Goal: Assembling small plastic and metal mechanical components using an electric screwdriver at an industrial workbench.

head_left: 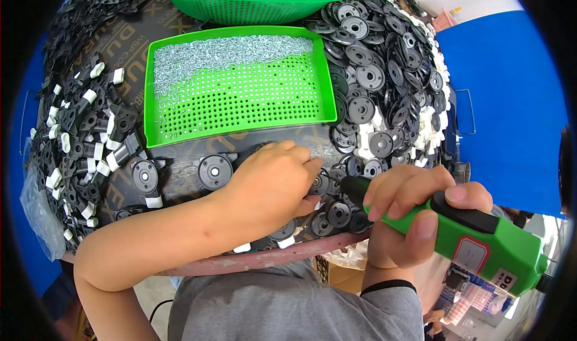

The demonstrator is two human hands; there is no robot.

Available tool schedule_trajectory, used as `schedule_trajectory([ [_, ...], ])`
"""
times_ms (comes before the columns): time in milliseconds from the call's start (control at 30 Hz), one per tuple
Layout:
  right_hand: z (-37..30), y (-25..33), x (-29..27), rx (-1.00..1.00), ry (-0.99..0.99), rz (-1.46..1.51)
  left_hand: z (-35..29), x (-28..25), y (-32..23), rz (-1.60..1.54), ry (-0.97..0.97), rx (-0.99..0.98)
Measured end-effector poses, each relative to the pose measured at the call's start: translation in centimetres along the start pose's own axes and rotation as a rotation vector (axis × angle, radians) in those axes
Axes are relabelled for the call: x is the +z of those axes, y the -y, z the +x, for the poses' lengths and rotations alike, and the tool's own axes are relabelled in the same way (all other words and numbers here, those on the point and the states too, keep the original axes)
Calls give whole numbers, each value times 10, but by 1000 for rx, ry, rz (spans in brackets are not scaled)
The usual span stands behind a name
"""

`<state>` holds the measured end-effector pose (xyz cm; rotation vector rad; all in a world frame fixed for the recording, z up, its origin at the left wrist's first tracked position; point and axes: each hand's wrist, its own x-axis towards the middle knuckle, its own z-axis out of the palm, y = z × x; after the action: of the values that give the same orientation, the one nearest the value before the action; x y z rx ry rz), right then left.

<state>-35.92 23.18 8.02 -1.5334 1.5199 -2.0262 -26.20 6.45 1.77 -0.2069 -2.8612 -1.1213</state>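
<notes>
My right hand [412, 206] grips a green and black electric screwdriver [517, 254]. Its dark nose points left, toward the fingertips of my left hand [273, 176]. The left fingers are curled down and closed at a round black part [320, 183] on the table; whatever they pinch is hidden beneath them. Left of that hand sit two round black assemblies, one [215, 171] close to the wrist and another [145, 176] with a white tab farther left. Below my left forearm, another black assembly [282, 231] with a white tab is partly covered.
A green perforated tray [240, 115] of small silvery screws lies beyond my hands, with a green basket [240, 7] of dark parts behind it. Black discs [369, 76] heap up at right. Black and white parts [90, 143] pile at left. The table's front edge [222, 264] runs below.
</notes>
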Motion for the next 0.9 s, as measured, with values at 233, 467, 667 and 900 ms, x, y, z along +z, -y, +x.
schedule_trajectory([
  [233, -2, -2, -1, 5, -24, 0, 0, 2, 2, -1, -26, 8],
  [467, 0, -5, -2, -4, 53, -33, 0, 1, 2, -22, -18, 10],
  [667, 1, 1, 15, 49, -102, -97, 5, -3, -1, -47, 59, 5],
  [900, 2, -5, 18, 58, -189, -149, 5, -3, -3, -121, -22, -39],
])
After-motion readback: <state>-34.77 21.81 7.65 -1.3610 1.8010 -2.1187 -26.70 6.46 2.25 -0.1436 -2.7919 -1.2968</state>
